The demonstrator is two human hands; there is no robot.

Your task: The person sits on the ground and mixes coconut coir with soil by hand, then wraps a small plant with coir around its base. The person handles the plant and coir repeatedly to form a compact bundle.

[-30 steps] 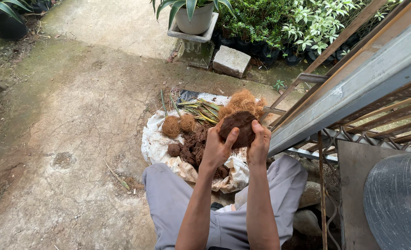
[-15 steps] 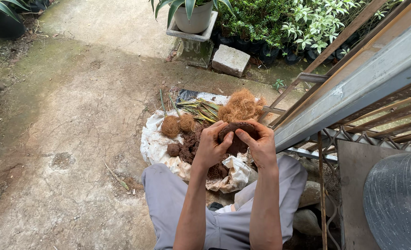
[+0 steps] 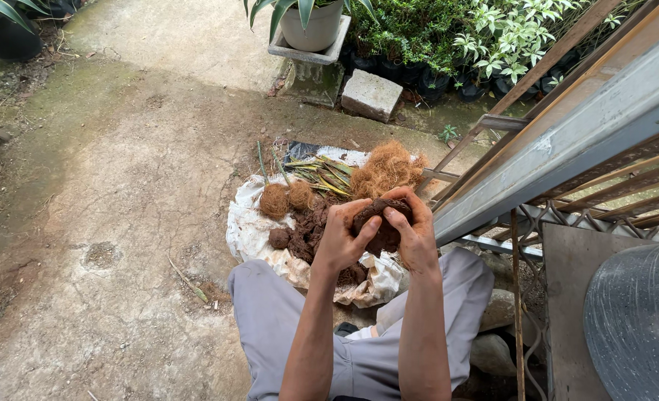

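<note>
Dark brown, crumbly clump of soil-like fibre sits between both hands, raised above the person's lap and over the near edge of a crumpled white plastic sheet spread on the ground. Left hand cups the clump from the left, fingers curled, thumb pressing on its front. Right hand closes over top and right side, fingertips hooked into the upper edge; both hands gripping the same clump, neither fully closed. Directly below and beyond the hands, on the sheet: loose heap of the same dark brown material. Further left of the hands, two round tan fibre balls side by side, touching or nearly so. Beyond the right hand, a fluffy pile of orange-brown coconut fibre; beside it a bundle of green-yellow leaf strips. Grey trousers under the forearms. Right of the hands, a slanted grey metal rail. Far beyond, a grey concrete block.
</note>
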